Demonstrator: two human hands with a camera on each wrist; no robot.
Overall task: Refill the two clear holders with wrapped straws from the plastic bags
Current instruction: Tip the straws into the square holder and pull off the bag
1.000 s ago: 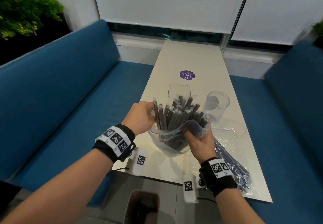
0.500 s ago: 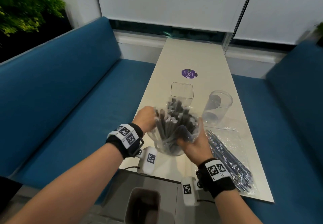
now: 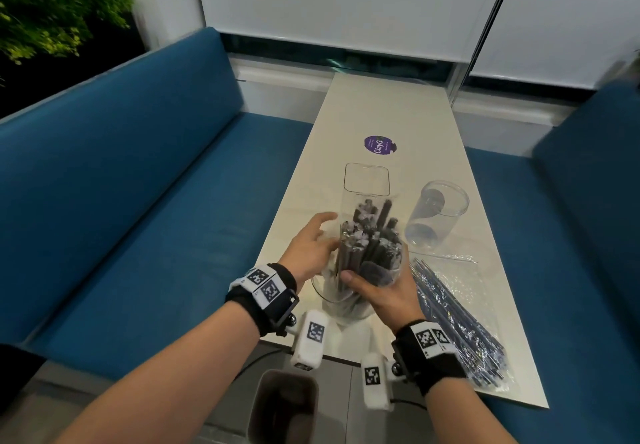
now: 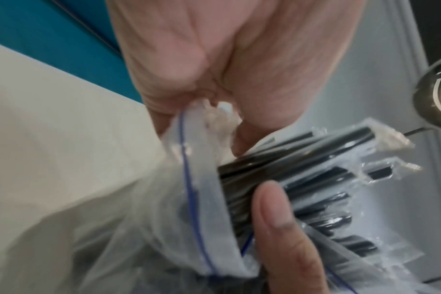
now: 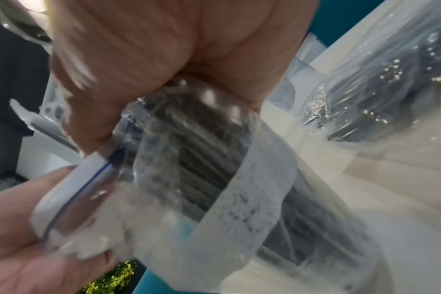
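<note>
A clear zip bag point(image 3: 329, 293) of black wrapped straws point(image 3: 369, 235) stands near the table's front edge, and the straws stick up out of its mouth. My left hand point(image 3: 313, 248) pinches the bag's zip rim point(image 4: 196, 179) on the left side. My right hand point(image 3: 375, 287) grips the bag point(image 5: 252, 179) round the bundle from the front right. Behind the bag stands an empty square clear holder point(image 3: 367, 180). An empty round clear holder point(image 3: 437, 216) is to its right. A second bag of thin wrapped straws point(image 3: 453, 319) lies flat at the front right.
The narrow white table point(image 3: 388, 107) runs away from me and bears a purple sticker point(image 3: 380, 144). Blue benches point(image 3: 138, 201) flank it on both sides. A grey bin point(image 3: 282, 405) sits on the floor below the front edge.
The bag's mouth has slid down the bundle, so the straws stick out further. My right hand has moved from the rim to round the bundle. Both hands have drawn closer together.
</note>
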